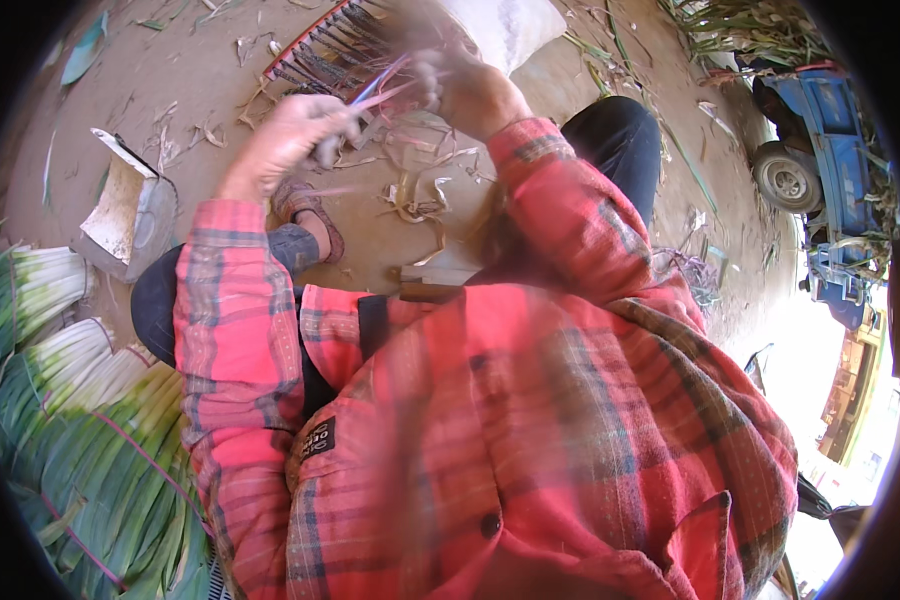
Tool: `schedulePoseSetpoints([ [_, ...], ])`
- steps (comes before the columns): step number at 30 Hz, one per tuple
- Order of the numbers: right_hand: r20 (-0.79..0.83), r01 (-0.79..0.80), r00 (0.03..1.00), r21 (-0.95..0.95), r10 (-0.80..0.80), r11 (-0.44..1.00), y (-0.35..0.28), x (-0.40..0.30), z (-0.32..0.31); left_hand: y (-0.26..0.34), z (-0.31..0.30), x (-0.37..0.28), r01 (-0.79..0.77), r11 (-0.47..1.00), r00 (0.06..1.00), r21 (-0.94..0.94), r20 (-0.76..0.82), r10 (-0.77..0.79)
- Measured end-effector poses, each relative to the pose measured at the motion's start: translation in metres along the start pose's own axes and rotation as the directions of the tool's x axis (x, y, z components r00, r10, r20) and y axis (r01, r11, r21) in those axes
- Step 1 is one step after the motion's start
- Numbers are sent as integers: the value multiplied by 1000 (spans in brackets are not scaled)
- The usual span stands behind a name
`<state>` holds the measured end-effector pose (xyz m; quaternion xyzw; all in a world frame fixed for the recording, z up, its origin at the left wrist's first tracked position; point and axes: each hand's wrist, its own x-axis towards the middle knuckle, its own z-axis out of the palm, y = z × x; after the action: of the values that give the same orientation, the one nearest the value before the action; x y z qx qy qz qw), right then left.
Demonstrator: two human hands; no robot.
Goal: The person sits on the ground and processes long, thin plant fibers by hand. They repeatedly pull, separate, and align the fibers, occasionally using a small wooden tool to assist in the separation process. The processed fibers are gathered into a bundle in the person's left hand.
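Note:
Pink and purplish plastic twine (pixel 379 84) runs between my two hands, near the top middle of the head view. My left hand (pixel 292 139) has its fingers curled around one end of the strands. My right hand (pixel 457 86) is blurred by motion at the other part of the twine, and its exact grip is hard to make out. Beyond the hands lies a red-edged rack or mat with dark cords (pixel 330 45), beside a white sack (pixel 514 30). Tied bundles of leeks or large green onions (pixel 112 435) lie at the lower left.
A cut-open white plastic container (pixel 131 214) sits on the dirt floor at the left. A small wooden block (pixel 435 276) lies between my legs among scattered dry leaves and twine scraps. A blue cart or vehicle (pixel 840 142) with a wheel stands at the right.

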<state>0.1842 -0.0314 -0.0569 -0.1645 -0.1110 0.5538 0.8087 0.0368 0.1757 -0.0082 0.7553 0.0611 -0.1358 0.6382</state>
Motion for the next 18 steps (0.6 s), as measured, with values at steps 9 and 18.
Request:
schedulePoseSetpoints([
  [9, -888, -480, 420, -44, 185, 876, 57, -45, -98, 11, -65, -34, -290, 903, 890, -318, -436, 132],
  [18, -814, -832, 464, -536, 350, -143, 118, -54, -75, 12, -78, -39, -339, 850, 821, -404, -568, 58],
])
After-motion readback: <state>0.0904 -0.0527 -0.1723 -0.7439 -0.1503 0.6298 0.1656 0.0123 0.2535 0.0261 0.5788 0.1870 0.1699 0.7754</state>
